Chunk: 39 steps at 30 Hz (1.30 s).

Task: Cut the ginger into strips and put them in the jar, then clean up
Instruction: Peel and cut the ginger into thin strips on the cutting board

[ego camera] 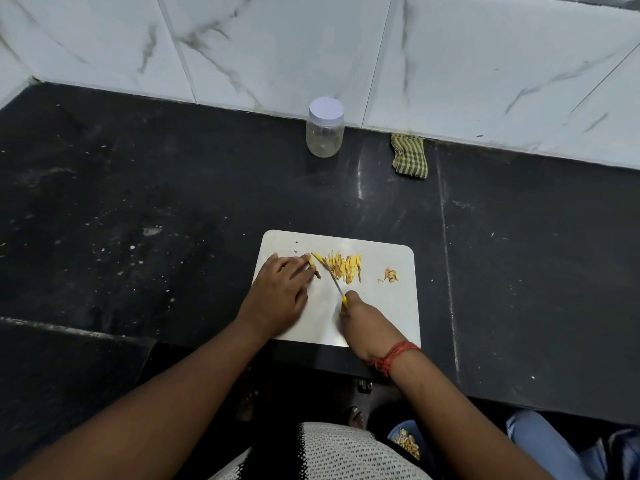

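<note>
While the left hand (280, 289) pins the last yellow ginger piece (312, 263) and the right hand (360, 323) grips the yellow-handled knife (334, 282), fingertips risk a nick beside the blade.

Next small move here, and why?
Probably another slice: the left hand presses an uncut ginger piece on the board, and the right hand's knife lies beside it. The jar is lidded.
</note>
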Available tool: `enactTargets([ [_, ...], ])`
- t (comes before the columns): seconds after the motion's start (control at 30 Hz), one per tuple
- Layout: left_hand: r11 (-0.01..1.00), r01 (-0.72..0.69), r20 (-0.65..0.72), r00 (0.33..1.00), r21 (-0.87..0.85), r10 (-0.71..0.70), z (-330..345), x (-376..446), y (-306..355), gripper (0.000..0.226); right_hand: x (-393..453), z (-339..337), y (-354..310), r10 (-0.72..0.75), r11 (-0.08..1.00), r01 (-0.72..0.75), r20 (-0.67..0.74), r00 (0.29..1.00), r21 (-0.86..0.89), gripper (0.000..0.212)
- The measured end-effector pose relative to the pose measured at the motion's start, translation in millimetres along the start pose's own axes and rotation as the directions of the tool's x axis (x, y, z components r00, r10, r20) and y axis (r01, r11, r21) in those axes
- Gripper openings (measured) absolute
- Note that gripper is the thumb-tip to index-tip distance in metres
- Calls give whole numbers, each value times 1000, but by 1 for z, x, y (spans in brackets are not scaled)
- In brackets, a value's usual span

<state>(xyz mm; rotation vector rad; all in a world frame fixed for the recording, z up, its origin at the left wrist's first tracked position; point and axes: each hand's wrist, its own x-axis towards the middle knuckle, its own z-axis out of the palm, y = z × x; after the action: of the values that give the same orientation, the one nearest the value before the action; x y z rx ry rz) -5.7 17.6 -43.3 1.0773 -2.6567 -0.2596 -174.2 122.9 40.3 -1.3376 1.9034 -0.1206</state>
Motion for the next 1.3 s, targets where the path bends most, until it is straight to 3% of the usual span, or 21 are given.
enactTargets([
  [0.27, 1000, -3, -5, 1000, -12, 3, 0, -1, -1, 45, 13, -5, -5, 32, 999, -32, 18, 999, 10, 17],
  [0.43, 1000, -11, -6, 1000, -16, 11, 0, -1, -2, 45, 13, -2, -12, -36, 999, 36, 39, 999, 12, 3],
  [1.3, 999, -35, -48, 998, -38, 33, 2, -1, -5, 44, 28, -2, -21, 22, 1000, -22, 104, 994, 3, 9],
])
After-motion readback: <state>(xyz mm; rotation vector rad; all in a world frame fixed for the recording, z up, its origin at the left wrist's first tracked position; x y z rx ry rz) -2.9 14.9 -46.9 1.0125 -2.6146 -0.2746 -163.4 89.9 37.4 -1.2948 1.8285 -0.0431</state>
